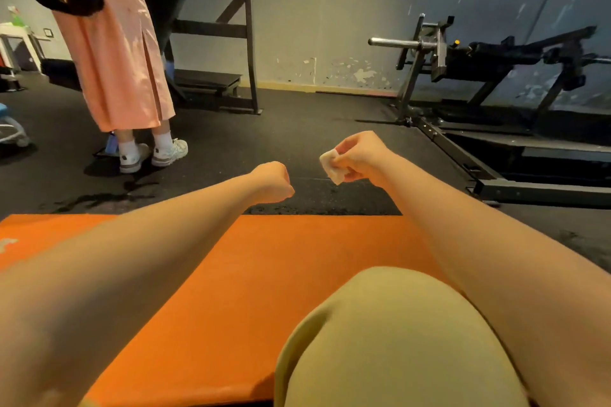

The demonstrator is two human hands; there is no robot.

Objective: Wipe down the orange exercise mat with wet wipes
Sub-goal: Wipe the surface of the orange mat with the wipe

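The orange exercise mat (264,268) lies flat on the dark floor in front of me, with both of my forearms stretched out over it. My right hand (358,155) hovers above the floor past the mat's far edge and pinches a crumpled white wet wipe (332,166). My left hand (272,182) is a closed fist held in the air beside it, with nothing visible in it. A knee in yellow-green cloth (396,340) covers the mat's near right part.
A person in a long pink dress and white sneakers (122,53) stands on the floor at the far left. A black bench and rack (205,43) stand behind them. A black weight machine (496,82) fills the right side. A wet patch (109,195) darkens the floor.
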